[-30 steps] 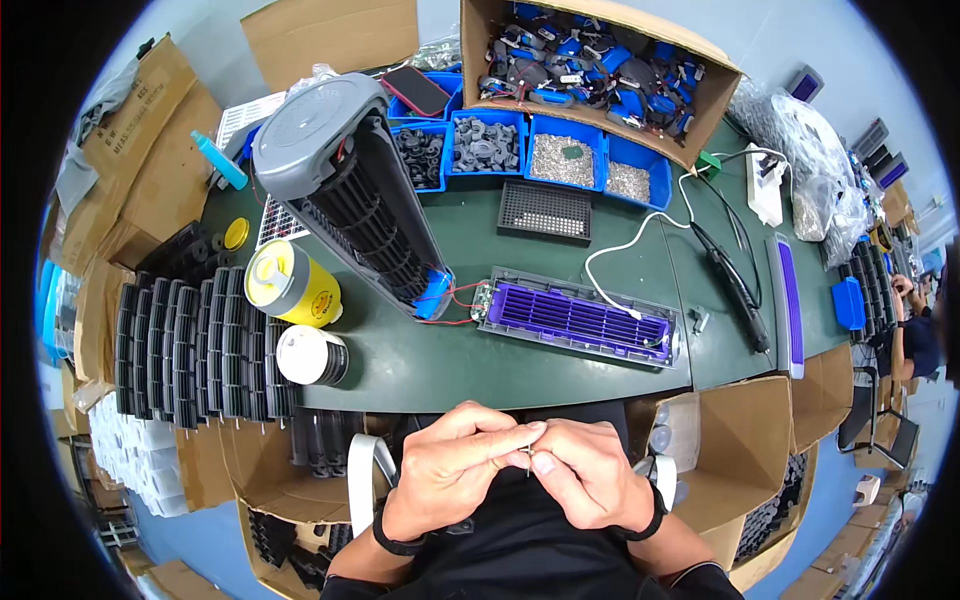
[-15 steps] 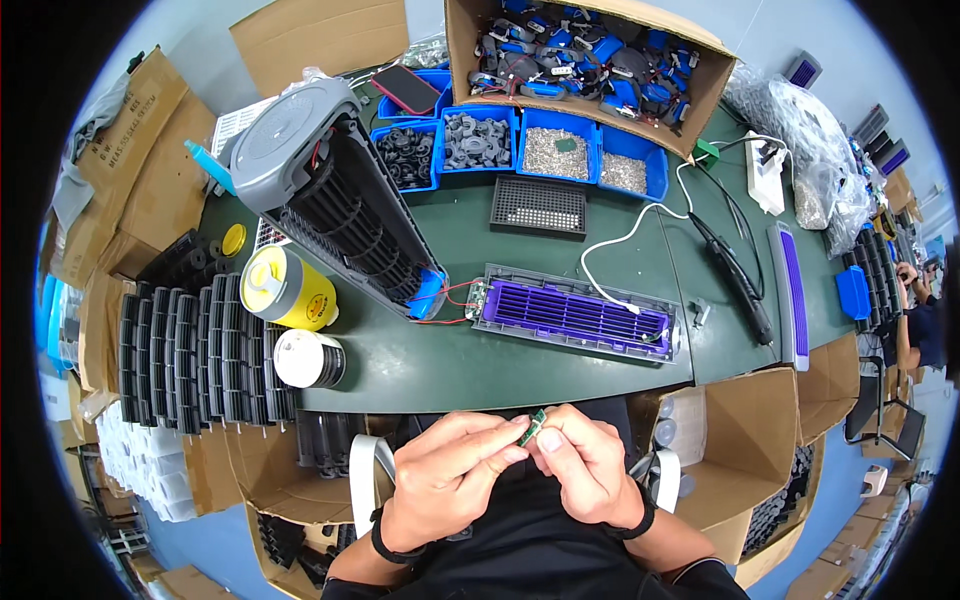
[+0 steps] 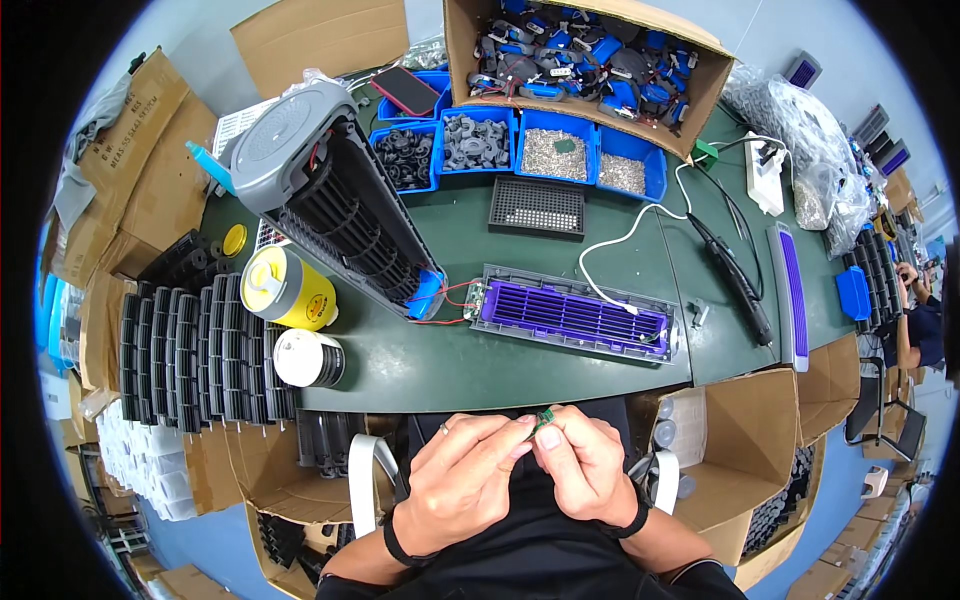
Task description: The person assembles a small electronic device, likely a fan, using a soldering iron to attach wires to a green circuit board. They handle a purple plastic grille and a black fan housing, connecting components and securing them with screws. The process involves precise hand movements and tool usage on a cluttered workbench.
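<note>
A small green circuit board [image 3: 543, 419] is held up just off the table's front edge, in front of my body. The fingertips of my left hand [image 3: 462, 475] pinch its left side, while the thumb and fingers of my right hand [image 3: 584, 465] grip the right side. Fingers cover much of the board. Beyond my hands a grey housing with a purple grille [image 3: 575, 312] lies on the table. Red wires run from its left end to a tall grey fan body [image 3: 350, 200] with a black cylindrical rotor, lying slantwise.
Blue bins [image 3: 478, 140] of small parts line the back, below a carton [image 3: 590, 15] of blue and black parts. A black electric screwdriver [image 3: 735, 285] lies at right. A yellow jug [image 3: 288, 290] and white tub [image 3: 300, 360] stand at left beside stacked black rotors [image 3: 200, 355].
The circuit board has turned between my fingertips and shifted slightly to the right. My left hand has rolled a little, and its fingers are differently placed; my right hand barely moved.
</note>
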The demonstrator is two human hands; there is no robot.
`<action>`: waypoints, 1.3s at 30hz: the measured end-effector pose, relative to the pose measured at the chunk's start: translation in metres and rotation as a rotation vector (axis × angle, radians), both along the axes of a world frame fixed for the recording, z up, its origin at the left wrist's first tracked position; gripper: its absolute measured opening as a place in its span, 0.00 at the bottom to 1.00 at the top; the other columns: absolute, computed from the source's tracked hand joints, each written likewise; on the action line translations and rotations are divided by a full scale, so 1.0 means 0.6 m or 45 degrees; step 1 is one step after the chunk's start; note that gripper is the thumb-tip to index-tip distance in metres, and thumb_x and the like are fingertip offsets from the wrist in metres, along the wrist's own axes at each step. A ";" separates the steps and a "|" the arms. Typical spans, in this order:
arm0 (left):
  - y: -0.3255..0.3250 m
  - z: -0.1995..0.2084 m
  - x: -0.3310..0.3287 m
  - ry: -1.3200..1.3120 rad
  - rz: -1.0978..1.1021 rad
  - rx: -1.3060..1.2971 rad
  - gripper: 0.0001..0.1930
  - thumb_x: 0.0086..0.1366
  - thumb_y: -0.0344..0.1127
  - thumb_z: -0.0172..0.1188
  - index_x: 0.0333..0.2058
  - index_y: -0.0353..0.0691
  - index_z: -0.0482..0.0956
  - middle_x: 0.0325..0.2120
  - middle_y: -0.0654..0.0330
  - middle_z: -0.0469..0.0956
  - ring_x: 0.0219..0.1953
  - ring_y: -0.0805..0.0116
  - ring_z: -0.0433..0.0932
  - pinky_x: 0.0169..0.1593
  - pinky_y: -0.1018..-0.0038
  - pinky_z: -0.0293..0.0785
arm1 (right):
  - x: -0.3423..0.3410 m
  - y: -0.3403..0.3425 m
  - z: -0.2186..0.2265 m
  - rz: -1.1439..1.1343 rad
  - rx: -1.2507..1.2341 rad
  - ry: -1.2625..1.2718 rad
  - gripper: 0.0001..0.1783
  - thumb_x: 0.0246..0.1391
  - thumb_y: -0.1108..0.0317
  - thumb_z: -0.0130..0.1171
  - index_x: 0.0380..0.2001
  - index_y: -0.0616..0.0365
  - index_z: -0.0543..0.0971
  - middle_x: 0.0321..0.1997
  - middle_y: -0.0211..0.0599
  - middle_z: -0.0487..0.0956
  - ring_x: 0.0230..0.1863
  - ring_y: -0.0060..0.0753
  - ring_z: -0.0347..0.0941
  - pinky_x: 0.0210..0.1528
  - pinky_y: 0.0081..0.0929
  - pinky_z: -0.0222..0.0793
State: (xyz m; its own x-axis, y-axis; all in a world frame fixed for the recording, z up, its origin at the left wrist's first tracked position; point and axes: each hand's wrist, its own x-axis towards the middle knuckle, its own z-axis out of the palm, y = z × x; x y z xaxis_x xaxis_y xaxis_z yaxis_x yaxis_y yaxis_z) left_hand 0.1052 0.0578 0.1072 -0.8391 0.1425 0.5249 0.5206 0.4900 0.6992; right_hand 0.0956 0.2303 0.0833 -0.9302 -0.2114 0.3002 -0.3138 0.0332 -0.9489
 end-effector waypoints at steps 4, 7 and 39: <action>0.010 -0.004 0.005 -0.018 0.060 0.039 0.16 0.61 0.16 0.71 0.47 0.35 0.89 0.37 0.52 0.86 0.35 0.61 0.85 0.38 0.70 0.81 | 0.003 0.002 -0.004 0.001 0.020 -0.008 0.06 0.71 0.75 0.56 0.42 0.67 0.81 0.25 0.39 0.75 0.20 0.34 0.71 0.26 0.30 0.66; 0.016 -0.009 0.007 0.016 0.092 0.049 0.15 0.62 0.17 0.70 0.47 0.34 0.88 0.37 0.51 0.86 0.35 0.60 0.85 0.38 0.70 0.81 | 0.004 0.002 -0.005 0.003 0.013 -0.003 0.07 0.71 0.75 0.56 0.44 0.68 0.81 0.28 0.41 0.79 0.22 0.35 0.74 0.28 0.29 0.69; -0.001 -0.002 0.003 -0.845 -0.119 1.041 0.10 0.77 0.28 0.61 0.49 0.29 0.87 0.37 0.54 0.85 0.35 0.70 0.83 0.40 0.73 0.80 | 0.001 0.003 0.013 0.161 -0.231 -0.309 0.13 0.78 0.67 0.52 0.41 0.64 0.81 0.29 0.33 0.82 0.24 0.18 0.72 0.28 0.22 0.70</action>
